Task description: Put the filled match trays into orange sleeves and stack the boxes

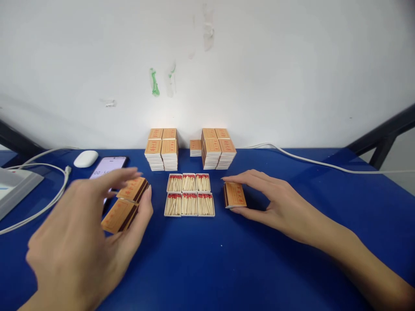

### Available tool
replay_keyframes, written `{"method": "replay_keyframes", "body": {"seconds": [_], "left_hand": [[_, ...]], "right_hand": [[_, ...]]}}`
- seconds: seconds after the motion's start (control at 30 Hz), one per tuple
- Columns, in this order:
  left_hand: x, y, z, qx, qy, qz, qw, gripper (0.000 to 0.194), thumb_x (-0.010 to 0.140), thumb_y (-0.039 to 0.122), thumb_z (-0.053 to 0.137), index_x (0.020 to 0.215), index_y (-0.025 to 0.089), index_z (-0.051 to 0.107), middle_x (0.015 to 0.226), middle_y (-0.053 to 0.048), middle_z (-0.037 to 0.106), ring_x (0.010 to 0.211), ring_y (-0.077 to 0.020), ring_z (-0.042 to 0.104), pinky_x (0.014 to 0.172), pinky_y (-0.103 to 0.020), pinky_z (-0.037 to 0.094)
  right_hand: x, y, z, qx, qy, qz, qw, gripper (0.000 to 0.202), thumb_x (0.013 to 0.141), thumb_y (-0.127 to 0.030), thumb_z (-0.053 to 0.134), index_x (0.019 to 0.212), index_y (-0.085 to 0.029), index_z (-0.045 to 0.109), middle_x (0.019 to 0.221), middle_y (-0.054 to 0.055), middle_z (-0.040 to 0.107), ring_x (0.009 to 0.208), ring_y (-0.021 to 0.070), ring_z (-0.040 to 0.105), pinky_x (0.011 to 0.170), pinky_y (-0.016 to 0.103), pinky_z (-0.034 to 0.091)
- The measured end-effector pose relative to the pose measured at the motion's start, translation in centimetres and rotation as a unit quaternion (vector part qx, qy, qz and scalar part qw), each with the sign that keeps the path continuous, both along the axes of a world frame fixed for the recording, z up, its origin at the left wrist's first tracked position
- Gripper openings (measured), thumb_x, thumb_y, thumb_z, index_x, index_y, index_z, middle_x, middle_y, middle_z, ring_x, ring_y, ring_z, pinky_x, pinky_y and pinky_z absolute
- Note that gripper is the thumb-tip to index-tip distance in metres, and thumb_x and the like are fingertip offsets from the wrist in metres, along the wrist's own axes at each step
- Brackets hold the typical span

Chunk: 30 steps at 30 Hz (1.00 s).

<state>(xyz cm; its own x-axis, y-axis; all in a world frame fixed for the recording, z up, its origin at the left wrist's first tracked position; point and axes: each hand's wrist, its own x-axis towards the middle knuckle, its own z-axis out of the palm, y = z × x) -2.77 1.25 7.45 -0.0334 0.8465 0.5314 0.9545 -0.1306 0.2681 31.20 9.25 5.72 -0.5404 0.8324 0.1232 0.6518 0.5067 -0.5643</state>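
Observation:
My left hand (pixel 87 229) is curved around orange matchboxes (pixel 120 214) with dark striking sides, left of the open trays. Between its thumb and fingers they lie in two groups end to end. My right hand (pixel 275 201) has thumb and fingertips on the near and far ends of another matchbox (pixel 235 195), right of the trays. Between the hands, several open white trays (pixel 189 204) of red-tipped matches sit in two rows. Behind them stand a left stack of matchboxes (pixel 161 149), a right stack (pixel 218 148) and a small pile (pixel 195 147) between the stacks.
A phone (pixel 108 166) lies partly behind my left hand, with a white earbud case (pixel 86 158) beside it. White cables (pixel 48 207) run across the left of the blue table (pixel 207 276); another cable (pixel 311 161) lies at the back right. A white wall rises behind.

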Motion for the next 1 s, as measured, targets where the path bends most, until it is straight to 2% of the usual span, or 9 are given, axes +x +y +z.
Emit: {"method": "replay_keyframes", "body": {"seconds": [0.1, 0.17, 0.23, 0.47, 0.63, 0.73, 0.83, 0.9, 1.0], "left_hand": [[-0.4, 1.0, 0.3, -0.026, 0.187, 0.096, 0.977, 0.067, 0.113, 0.056, 0.052, 0.164, 0.011, 0.053, 0.131, -0.019, 0.074, 0.128, -0.0525, 0.071, 0.102, -0.065, 0.054], [-0.4, 1.3, 0.3, -0.066, 0.260, 0.095, 0.959, 0.074, 0.113, 0.057, 0.045, 0.167, 0.006, 0.048, 0.118, -0.020, 0.076, 0.120, -0.0521, 0.074, 0.096, -0.062, 0.055], [-0.5, 1.4, 0.1, -0.083, 0.299, 0.084, 0.947, 0.070, 0.114, 0.056, 0.038, 0.158, 0.003, 0.054, 0.105, -0.019, 0.077, 0.106, -0.0488, 0.077, 0.090, -0.058, 0.054], [-0.8, 1.2, -0.4, -0.038, 0.337, 0.042, 0.940, 0.051, 0.117, 0.047, 0.038, 0.136, 0.008, 0.066, 0.082, -0.016, 0.073, 0.085, -0.0462, 0.074, 0.077, -0.051, 0.048], [-0.7, 0.8, -0.4, -0.021, 0.291, 0.019, 0.956, 0.040, 0.116, 0.039, 0.051, 0.142, 0.012, 0.063, 0.098, -0.017, 0.075, 0.100, -0.0475, 0.075, 0.088, -0.056, 0.050], [-0.2, 0.5, -0.5, 0.028, 0.191, -0.087, 0.977, 0.036, 0.114, 0.028, 0.060, 0.149, 0.018, 0.061, 0.124, -0.016, 0.078, 0.121, -0.0418, 0.074, 0.105, -0.055, 0.052], [0.7, -0.1, -0.8, 0.018, 0.119, -0.274, 0.954, 0.038, 0.115, 0.023, 0.063, 0.152, 0.021, 0.061, 0.139, -0.008, 0.079, 0.133, -0.0300, 0.073, 0.120, -0.044, 0.051], [1.4, -0.7, -1.0, -0.010, 0.114, -0.369, 0.923, 0.034, 0.116, 0.023, 0.061, 0.151, 0.019, 0.062, 0.135, -0.007, 0.082, 0.129, -0.0262, 0.076, 0.119, -0.040, 0.054], [2.4, -1.3, -1.2, -0.029, 0.107, -0.421, 0.900, 0.029, 0.118, 0.022, 0.058, 0.145, 0.018, 0.066, 0.118, -0.005, 0.087, 0.113, -0.0245, 0.083, 0.107, -0.039, 0.062]], "right_hand": [[0.1, 0.1, -0.1, 0.005, -0.014, -0.008, 1.000, 0.049, 0.107, -0.050, 0.072, 0.154, -0.036, 0.065, 0.151, 0.008, 0.072, 0.133, 0.0336, 0.071, 0.104, 0.054, 0.066], [0.2, 0.1, -0.3, 0.008, -0.023, -0.004, 1.000, 0.051, 0.107, -0.049, 0.072, 0.156, -0.036, 0.063, 0.153, 0.009, 0.070, 0.137, 0.0334, 0.070, 0.109, 0.055, 0.064], [0.3, 0.1, -0.5, 0.023, -0.025, 0.005, 0.999, 0.053, 0.107, -0.047, 0.074, 0.157, -0.036, 0.061, 0.157, 0.009, 0.066, 0.141, 0.0327, 0.067, 0.116, 0.056, 0.060], [-0.9, -0.8, -0.4, 0.154, -0.006, 0.022, 0.988, 0.042, 0.107, -0.034, 0.075, 0.149, -0.033, 0.065, 0.155, 0.013, 0.062, 0.141, 0.0346, 0.061, 0.110, 0.056, 0.059], [-2.4, -1.7, -0.6, 0.229, 0.006, 0.068, 0.971, 0.028, 0.110, -0.022, 0.070, 0.138, -0.027, 0.070, 0.142, 0.013, 0.070, 0.123, 0.0315, 0.063, 0.104, 0.055, 0.053], [-3.1, -2.1, -0.9, 0.242, 0.009, 0.084, 0.966, 0.015, 0.111, -0.019, 0.068, 0.123, -0.025, 0.075, 0.133, 0.012, 0.075, 0.116, 0.0296, 0.063, 0.097, 0.051, 0.051], [-3.7, -2.4, -1.2, 0.241, 0.011, 0.094, 0.966, 0.015, 0.113, -0.018, 0.065, 0.120, -0.024, 0.077, 0.127, 0.011, 0.078, 0.116, 0.0292, 0.063, 0.098, 0.051, 0.050], [-4.0, -2.5, -1.4, 0.243, 0.016, 0.095, 0.965, 0.017, 0.113, -0.018, 0.064, 0.121, -0.024, 0.077, 0.127, 0.011, 0.078, 0.117, 0.0291, 0.062, 0.100, 0.051, 0.050], [-4.3, -2.6, -1.8, 0.244, 0.019, 0.089, 0.965, 0.015, 0.113, -0.018, 0.065, 0.119, -0.023, 0.078, 0.129, 0.011, 0.078, 0.118, 0.0286, 0.060, 0.100, 0.050, 0.049]]}}
